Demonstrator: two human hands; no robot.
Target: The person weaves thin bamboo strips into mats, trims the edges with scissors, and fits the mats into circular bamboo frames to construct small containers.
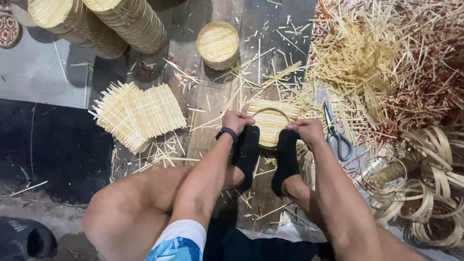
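head view, looking down past bare knees and two feet in black socks (pixel 265 157). left hand (pixel 236 121) curled, fingers pinching the left edge of a woven bamboo mat with a round hoop (pixel 271 123) on it; black wristband (pixel 226 134) on that wrist. right hand (pixel 306 130) curled likewise, gripping the right edge of the same piece. woven piece lying flat on the wooden floor boards (pixel 212 104), just ahead of the sock toes, which touch or overlap its near edge, between the two hands.

scissors (pixel 337 135) with grey handles just right of the right hand, blades pointing away. stack of square woven mats (pixel 137 115) to the left, well apart from the left hand, loose ends sticking out. finished round bamboo basket (pixel 218 44) further ahead, standing upright on the boards. rolls of stacked round baskets (pixel 99 21) lying on their sides at top left. big heap of loose bamboo slivers (pixel 386 63) at top right, some reddish. pile of bent bamboo rings (pixel 427 193) at lower right. scattered slivers all over the boards. dark mat (pixel 53 150) at the left. blue and white shorts (pixel 179 241) at the bottom edge.
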